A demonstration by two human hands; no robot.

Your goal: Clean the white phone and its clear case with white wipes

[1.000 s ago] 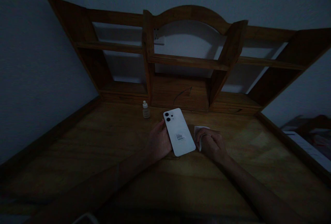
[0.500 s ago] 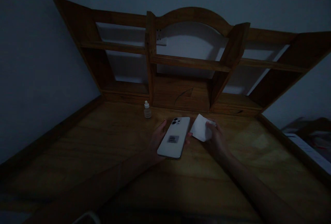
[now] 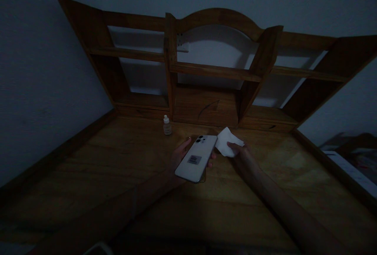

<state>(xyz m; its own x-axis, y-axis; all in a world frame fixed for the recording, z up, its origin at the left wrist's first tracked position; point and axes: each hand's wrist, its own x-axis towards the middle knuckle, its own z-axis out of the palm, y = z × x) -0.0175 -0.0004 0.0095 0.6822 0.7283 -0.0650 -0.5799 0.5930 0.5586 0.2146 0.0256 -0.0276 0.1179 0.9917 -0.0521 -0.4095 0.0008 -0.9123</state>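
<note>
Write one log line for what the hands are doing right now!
left hand: holds white phone, back up | right hand: holds white cloth beside phone | small bottle: upright behind

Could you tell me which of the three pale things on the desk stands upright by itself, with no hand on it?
The small bottle by the shelf unit; the phone and the tissue are both held.

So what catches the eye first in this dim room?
The white phone, back up, held in the left hand over the middle of the wooden desk. Just right of it, the right hand grips a white cloth. A small bottle stands behind, by the shelf unit.
</note>
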